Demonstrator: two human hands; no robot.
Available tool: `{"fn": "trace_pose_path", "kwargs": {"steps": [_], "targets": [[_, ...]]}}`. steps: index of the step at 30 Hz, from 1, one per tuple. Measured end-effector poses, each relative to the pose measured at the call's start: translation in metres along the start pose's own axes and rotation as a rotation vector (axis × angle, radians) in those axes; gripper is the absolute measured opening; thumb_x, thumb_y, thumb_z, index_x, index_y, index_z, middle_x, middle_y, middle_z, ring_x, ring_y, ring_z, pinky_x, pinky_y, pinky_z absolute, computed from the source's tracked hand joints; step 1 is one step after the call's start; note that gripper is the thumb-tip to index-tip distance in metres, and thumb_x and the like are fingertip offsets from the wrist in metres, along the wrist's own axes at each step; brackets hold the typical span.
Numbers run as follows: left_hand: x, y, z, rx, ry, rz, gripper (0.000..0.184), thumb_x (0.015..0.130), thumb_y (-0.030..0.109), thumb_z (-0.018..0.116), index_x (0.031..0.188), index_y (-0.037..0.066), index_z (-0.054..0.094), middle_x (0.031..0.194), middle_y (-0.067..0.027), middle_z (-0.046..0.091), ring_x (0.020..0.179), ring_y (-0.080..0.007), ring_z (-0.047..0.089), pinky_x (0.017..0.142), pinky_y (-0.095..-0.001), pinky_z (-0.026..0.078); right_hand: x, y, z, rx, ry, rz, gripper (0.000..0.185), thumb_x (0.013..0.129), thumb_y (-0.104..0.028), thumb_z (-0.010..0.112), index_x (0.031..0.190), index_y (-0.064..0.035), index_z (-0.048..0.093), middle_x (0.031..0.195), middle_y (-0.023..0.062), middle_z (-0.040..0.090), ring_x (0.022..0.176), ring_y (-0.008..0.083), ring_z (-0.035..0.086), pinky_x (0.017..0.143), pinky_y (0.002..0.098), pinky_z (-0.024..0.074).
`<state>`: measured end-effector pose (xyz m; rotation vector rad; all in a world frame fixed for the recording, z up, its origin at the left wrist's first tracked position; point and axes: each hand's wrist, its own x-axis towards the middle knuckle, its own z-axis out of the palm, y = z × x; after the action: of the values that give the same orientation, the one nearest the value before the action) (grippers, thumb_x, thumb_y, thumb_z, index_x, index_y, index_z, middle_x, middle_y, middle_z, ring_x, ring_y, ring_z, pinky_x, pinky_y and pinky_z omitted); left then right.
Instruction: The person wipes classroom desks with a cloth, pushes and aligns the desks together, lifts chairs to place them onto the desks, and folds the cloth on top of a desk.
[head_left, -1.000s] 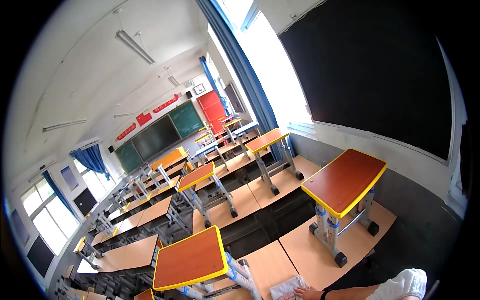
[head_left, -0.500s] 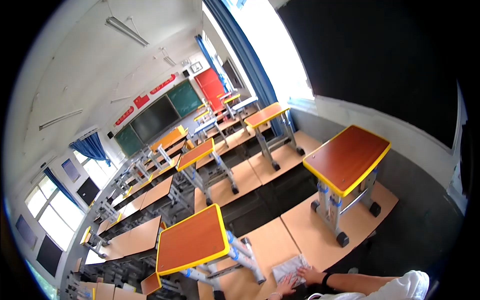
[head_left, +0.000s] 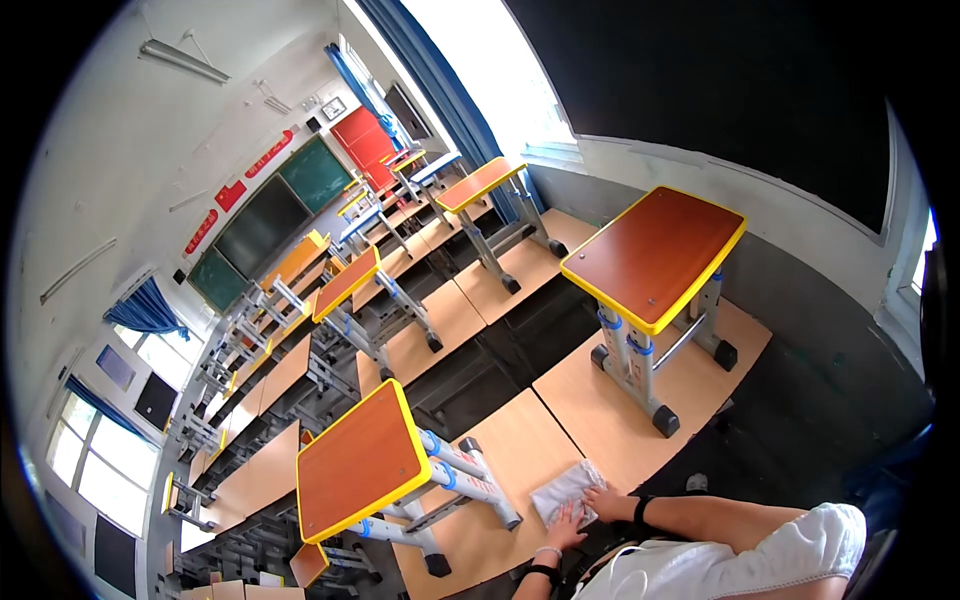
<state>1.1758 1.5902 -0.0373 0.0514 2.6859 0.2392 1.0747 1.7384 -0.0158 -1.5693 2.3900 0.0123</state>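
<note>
A folded whitish-grey cloth (head_left: 561, 489) lies on the light wood desk top (head_left: 515, 430) at the near edge. My left hand (head_left: 566, 529) rests on the cloth's near side with its fingers spread. Close beside it, my right hand (head_left: 608, 503) lies flat on the right part of the cloth, fingers stretched out. Neither hand is wrapped round anything. Left of the cloth, an upturned-looking view shows a stool (head_left: 365, 460) with a red-brown seat and yellow rim standing on the same desk row.
Another stool (head_left: 655, 255) stands on the adjoining desk to the right, near the grey-and-white wall (head_left: 780, 290). Further rows of desks carry stools, such as one stool (head_left: 480, 184) by the blue curtain (head_left: 440, 90). A chalkboard (head_left: 262, 225) hangs at the far end.
The view has shifted, so the desks and stools sit further left and higher, and more of my arms shows. Both hands are still on the cloth.
</note>
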Motion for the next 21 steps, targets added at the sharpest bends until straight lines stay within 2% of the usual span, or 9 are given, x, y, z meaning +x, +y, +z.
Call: {"fn": "trace_pose_path", "kwargs": {"steps": [2, 3, 6, 9, 12, 16, 21], "targets": [[0.003, -0.004, 0.004, -0.015, -0.003, -0.003, 0.076, 0.067, 0.042, 0.059, 0.13, 0.028, 0.019, 0.138, -0.0069, -0.003, 0.126, -0.0318, 0.007, 0.091, -0.0578, 0.023, 0.001, 0.0, 0.001, -0.018, -0.023, -0.002, 0.059, 0.071, -0.025, 0.052, 0.125, -0.0104, 0.033, 0.134, 0.0075, 0.023, 0.121, 0.0225, 0.026, 0.092, 0.0484, 0.0277], [0.003, -0.005, 0.008, -0.059, 0.031, 0.012, 0.076, 0.067, 0.037, 0.06, 0.13, 0.028, 0.018, 0.139, -0.0068, -0.003, 0.126, -0.031, 0.006, 0.091, -0.0583, 0.023, -0.001, 0.001, 0.001, 0.002, -0.046, 0.001, 0.06, 0.071, -0.024, 0.052, 0.125, -0.0104, 0.032, 0.134, 0.0076, 0.022, 0.122, 0.0225, 0.024, 0.092, 0.0501, 0.0259], [-0.007, 0.006, -0.006, -0.075, 0.015, -0.038, 0.077, 0.066, 0.029, 0.06, 0.13, 0.027, 0.018, 0.139, -0.0068, -0.002, 0.126, -0.0302, 0.007, 0.091, -0.0584, 0.022, -0.021, 0.0, -0.02, 0.072, 0.042, -0.039, 0.051, 0.074, -0.02, 0.047, 0.122, -0.0089, 0.036, 0.133, 0.0091, 0.024, 0.121, 0.0239, 0.026, 0.09, 0.0533, 0.0267], [-0.013, 0.012, -0.007, -0.066, 0.097, -0.015, 0.079, 0.063, 0.021, 0.059, 0.13, 0.027, 0.019, 0.138, -0.0103, 0.001, 0.126, -0.033, 0.008, 0.09, -0.0586, 0.021, -0.014, 0.0, -0.008, -0.02, -0.038, -0.007, 0.054, 0.076, -0.022, 0.044, 0.127, -0.0114, 0.029, 0.136, 0.0067, 0.018, 0.124, 0.0225, 0.02, 0.092, 0.0544, 0.0231], [-0.015, 0.011, 0.0, -0.087, 0.193, -0.004, 0.078, 0.061, 0.018, 0.059, 0.13, 0.027, 0.021, 0.138, -0.0093, 0.003, 0.125, -0.032, 0.01, 0.089, -0.0597, 0.022, -0.013, -0.002, -0.003, -0.061, -0.036, 0.02, 0.052, 0.078, -0.021, 0.039, 0.128, -0.0127, 0.028, 0.136, 0.0063, 0.017, 0.124, 0.0228, 0.021, 0.092, 0.0552, 0.0226], [-0.018, 0.014, -0.001, -0.099, 0.263, -0.009, 0.075, 0.062, 0.018, 0.058, 0.128, 0.026, 0.024, 0.138, -0.0085, 0.007, 0.125, -0.0302, 0.012, 0.089, -0.0589, 0.023, -0.024, -0.002, -0.02, 0.053, -0.008, 0.003, 0.056, 0.073, -0.018, 0.048, 0.126, -0.0114, 0.031, 0.135, 0.0073, 0.02, 0.122, 0.0234, 0.023, 0.09, 0.0557, 0.0241], [-0.022, 0.019, -0.005, -0.11, 0.273, -0.023, 0.074, 0.063, 0.019, 0.058, 0.128, 0.025, 0.025, 0.138, -0.0085, 0.007, 0.126, -0.0297, 0.012, 0.09, -0.0588, 0.023, -0.024, -0.002, -0.009, 0.059, -0.025, 0.018, 0.061, 0.072, -0.023, 0.051, 0.127, -0.0134, 0.028, 0.137, 0.0055, 0.015, 0.124, 0.0222, 0.018, 0.091, 0.0567, 0.023]]}}
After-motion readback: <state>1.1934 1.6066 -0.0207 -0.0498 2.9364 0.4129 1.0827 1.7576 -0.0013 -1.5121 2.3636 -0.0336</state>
